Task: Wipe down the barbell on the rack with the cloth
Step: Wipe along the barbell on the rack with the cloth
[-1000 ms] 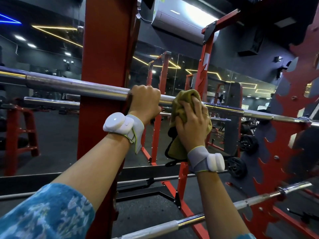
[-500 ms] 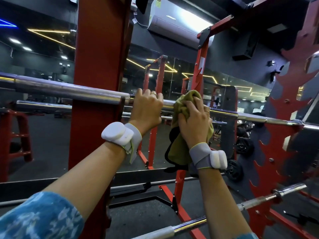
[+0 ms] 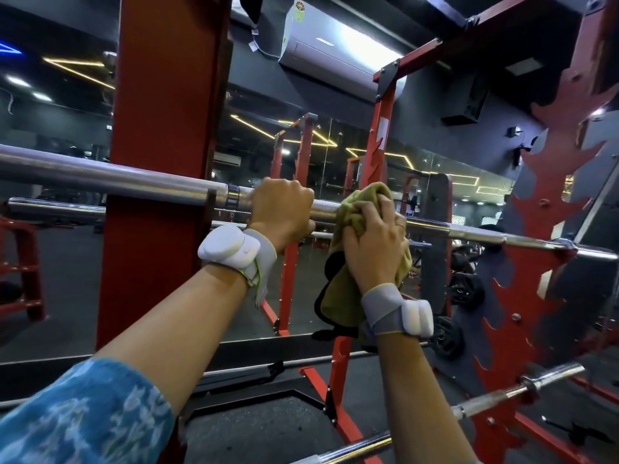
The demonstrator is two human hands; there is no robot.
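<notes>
Barbell [image 3: 134,177]: chrome, lying across the red rack. It runs from the left edge, past the near red upright [image 3: 160,128], and slopes away to the far-right support.

Left grip [image 3: 281,212]: closed over the shaft from above with the fingers curled round it, just right of the collar and the upright.

Right grip [image 3: 375,242]: closed on a bunched olive-green cloth [image 3: 360,197], pressing it against the shaft. The cloth covers the bar at that spot. Cannot tell whether it wraps fully round. A loose end hangs below, behind the wrist.

The two grips are near each other, with a short bare stretch of shaft between them.

Other notes:
- Ring on one finger of the right grip.
- Grey strap with a white device on each wrist, left [image 3: 229,247] and right [image 3: 417,318].
- Blue patterned sleeve [image 3: 83,413] on the left arm.
- Second bar [image 3: 502,393] sits lower, at bottom right.
- Black weight plates [image 3: 449,336] are stored behind the right wrist.
- Air conditioner [image 3: 335,51] is mounted high on the wall.
</notes>
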